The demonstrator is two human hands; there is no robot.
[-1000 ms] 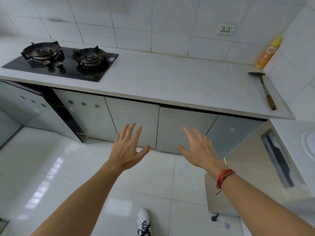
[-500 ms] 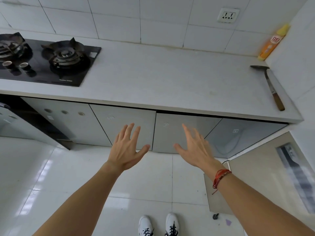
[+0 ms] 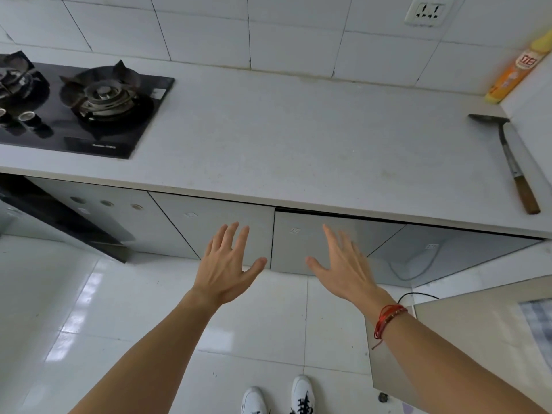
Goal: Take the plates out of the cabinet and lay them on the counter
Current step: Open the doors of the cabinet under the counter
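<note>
Grey cabinet doors [image 3: 334, 243] run shut beneath the white counter [image 3: 283, 144]. No plates are in sight. My left hand [image 3: 227, 267] reaches out with straight, spread fingers in front of the middle door [image 3: 227, 225], holding nothing. My right hand [image 3: 343, 267], a red string bracelet on its wrist, is held the same way in front of the neighbouring door. Neither hand touches a door as far as I can tell.
A black gas hob [image 3: 77, 106] sits at the counter's left. A wooden-handled spatula [image 3: 513, 162] and an orange bottle [image 3: 516, 70] lie at the far right. One cabinet door [image 3: 53, 222] at far left stands open. A beige appliance [image 3: 466, 339] stands at my right.
The view has moved closer to the counter and shifted right. Both hands stay spread and empty, now nearer the two middle cabinet doors.
</note>
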